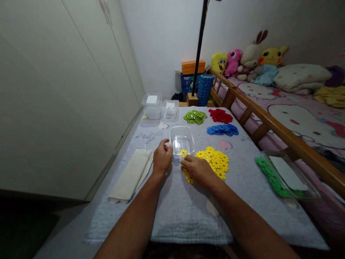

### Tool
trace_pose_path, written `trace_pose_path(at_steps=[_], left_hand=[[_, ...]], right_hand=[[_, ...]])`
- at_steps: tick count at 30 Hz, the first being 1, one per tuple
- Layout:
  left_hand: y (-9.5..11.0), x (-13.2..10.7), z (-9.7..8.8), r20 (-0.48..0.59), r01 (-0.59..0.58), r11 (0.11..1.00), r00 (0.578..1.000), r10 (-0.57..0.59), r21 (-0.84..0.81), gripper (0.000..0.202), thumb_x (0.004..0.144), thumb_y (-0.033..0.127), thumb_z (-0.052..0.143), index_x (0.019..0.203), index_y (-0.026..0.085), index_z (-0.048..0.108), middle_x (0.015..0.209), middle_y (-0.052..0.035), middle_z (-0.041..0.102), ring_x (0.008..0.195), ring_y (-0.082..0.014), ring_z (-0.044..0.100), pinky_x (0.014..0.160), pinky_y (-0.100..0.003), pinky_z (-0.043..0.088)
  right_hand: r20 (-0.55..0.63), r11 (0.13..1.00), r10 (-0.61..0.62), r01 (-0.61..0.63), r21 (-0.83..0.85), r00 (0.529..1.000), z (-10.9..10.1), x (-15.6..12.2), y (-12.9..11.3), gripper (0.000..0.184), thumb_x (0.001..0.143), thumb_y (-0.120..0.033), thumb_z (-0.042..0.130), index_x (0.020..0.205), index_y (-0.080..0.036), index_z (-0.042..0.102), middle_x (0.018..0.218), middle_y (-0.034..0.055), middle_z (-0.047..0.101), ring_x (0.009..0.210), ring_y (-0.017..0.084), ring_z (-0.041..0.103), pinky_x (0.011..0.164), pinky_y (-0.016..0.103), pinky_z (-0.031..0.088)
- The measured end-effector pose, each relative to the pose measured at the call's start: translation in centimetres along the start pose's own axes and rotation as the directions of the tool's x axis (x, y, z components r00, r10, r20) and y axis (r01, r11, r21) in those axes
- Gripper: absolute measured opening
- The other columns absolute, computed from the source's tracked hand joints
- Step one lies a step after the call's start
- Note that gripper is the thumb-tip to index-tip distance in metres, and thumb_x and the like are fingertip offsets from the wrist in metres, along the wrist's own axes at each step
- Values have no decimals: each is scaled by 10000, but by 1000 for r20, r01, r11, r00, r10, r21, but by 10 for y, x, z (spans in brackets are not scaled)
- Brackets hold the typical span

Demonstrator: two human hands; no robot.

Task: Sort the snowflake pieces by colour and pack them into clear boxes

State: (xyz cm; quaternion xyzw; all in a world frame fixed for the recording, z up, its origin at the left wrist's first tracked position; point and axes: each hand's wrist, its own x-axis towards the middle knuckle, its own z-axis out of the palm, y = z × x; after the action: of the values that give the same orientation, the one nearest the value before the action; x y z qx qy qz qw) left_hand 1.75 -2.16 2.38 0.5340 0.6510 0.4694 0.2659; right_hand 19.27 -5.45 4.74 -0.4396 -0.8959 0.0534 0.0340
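Observation:
A clear plastic container [182, 141] stands on the grey blanket [188, 216] with one yellow disc piece [183, 152] inside it. My left hand [162, 158] grips the container's near left corner, fingers curled on the rim. My right hand [196, 169] rests palm down on the left edge of a pile of yellow disc pieces [215, 160], fingers bent onto the pieces; what they hold, if anything, is hidden. Piles of blue pieces [222, 130], red pieces [220, 115] and light green pieces [195, 117] lie farther back.
A clear tray [289, 176] holding dark green pieces sits at the right by the wooden bed rail [269, 124]. Two lidded clear boxes [160, 107] stand at the back left. A folded beige cloth [130, 176] lies left. A black pole [198, 46] rises behind.

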Motion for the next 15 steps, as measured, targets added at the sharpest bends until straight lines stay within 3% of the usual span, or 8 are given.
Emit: trace_pose_path(at_steps=[6,9,10,12,14,15], left_hand=[[-4,2,1,7,-11,1000,1000,11,-24,365,854,320,531,1164,161,639,663,45,514,619,-144,525,620,-256,386],[-3,1,1,13,-21,999,1000,21,-37,359,850,322,532,1154,165,640,657,47,513,615,-143,524,610,-251,382],[-3,1,1,18,-21,999,1000,22,-41,357,848,322,534,1152,167,640,653,50,510,611,-141,522,609,-250,381],[-1,0,0,30,-17,999,999,19,-45,354,842,319,540,1147,169,639,642,55,502,598,-138,514,605,-248,380],[0,-2,1,42,-14,999,999,16,-41,347,838,314,545,1142,173,637,632,60,497,586,-135,508,599,-247,377],[1,-3,1,47,-16,999,999,17,-39,343,836,311,547,1139,175,636,629,61,497,583,-135,507,597,-247,375]], right_hand=[[-23,1000,-8,9,24,1000,5,0,-2,155,927,-148,563,925,-209,706,964,59,706,758,167,626,621,276,392],[-242,985,-96,127,117,966,6,-3,2,178,910,-106,555,923,-207,701,929,58,700,812,179,625,677,281,434],[-360,972,-116,181,152,926,5,-4,3,193,908,-93,544,945,-205,696,932,61,697,845,184,623,714,288,452],[-595,945,-97,262,198,798,3,-5,8,213,907,-79,529,994,-201,680,946,69,690,895,195,607,783,313,476],[-743,940,-22,267,214,669,0,-5,13,204,913,-83,527,1008,-201,663,947,73,678,910,208,585,822,346,481],[-777,945,20,241,220,629,-2,-4,16,195,918,-88,526,1001,-204,658,943,72,668,911,214,574,829,360,479]])
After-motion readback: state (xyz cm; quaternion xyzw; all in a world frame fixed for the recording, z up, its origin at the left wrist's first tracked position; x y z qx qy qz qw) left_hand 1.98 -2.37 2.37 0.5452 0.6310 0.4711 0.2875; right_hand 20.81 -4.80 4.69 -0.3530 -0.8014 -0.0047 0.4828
